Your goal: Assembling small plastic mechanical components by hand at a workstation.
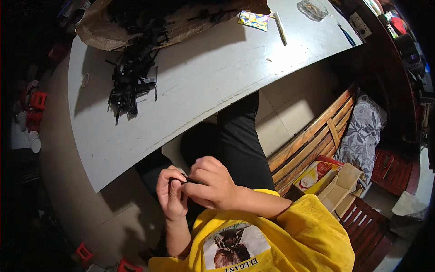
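Observation:
Both my hands meet over my lap, just off the near edge of the table. Between the thumb and fingers of my left hand (171,192) is a small black piece (177,179), mostly covered by the fingers. My right hand (212,183) is closed at the piece's other end, its fingertips close to those of the left. A sliver of something pale shows between the fingers; I cannot tell what it is. On the table's left part lies a heap of thin black plastic-looking parts (131,86), tangled together and trailing out of a brown sack (97,34).
The white table (190,95) carries a colourful packet (253,20), a pale pen-like stick (281,29), a glass ashtray (313,9) and a blue-handled tool (347,35). At my right stand a slatted wooden bench (312,136), a patterned cushion (364,127) and a red-yellow box (315,174).

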The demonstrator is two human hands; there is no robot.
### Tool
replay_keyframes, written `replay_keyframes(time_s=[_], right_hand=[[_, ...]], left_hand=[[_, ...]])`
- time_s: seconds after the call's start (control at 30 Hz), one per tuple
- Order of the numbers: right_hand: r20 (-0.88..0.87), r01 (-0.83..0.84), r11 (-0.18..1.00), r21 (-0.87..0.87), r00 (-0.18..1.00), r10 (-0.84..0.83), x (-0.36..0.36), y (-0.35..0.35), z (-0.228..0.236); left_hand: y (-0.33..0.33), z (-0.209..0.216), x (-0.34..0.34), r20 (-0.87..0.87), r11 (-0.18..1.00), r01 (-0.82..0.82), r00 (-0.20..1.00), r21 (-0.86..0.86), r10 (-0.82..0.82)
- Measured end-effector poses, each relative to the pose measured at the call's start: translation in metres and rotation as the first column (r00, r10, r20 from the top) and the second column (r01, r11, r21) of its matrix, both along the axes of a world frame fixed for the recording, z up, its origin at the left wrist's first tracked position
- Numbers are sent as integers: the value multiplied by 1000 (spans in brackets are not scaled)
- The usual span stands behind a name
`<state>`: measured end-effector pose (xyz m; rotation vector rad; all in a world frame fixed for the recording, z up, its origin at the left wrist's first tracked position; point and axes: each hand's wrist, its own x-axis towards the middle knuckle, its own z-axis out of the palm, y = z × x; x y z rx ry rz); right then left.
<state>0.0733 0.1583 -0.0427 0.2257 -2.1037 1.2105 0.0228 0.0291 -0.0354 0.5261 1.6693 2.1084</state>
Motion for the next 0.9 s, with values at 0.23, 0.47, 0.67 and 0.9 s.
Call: replay_keyframes(time_s=[0.23, 0.47, 0.67, 0.9], right_hand=[[136, -48, 239, -970, 706, 695, 14, 20, 11], [223, -8, 305, -952, 662, 716, 15, 5, 14], [85, -184, 110, -977, 135, 987, 20, 28, 12], [291, -388, 333, -859, 163, 943, 12, 31, 22]], left_hand=[[-5, 4, -14, -638, 968, 9, 750, -252, -173], [-5, 12, -5, -721, 945, -189, 689, -266, -65], [-19, 5, -22, -549, 933, 320, 755, -167, -358], [-21, 8, -27, -486, 904, 393, 766, -165, -422]])
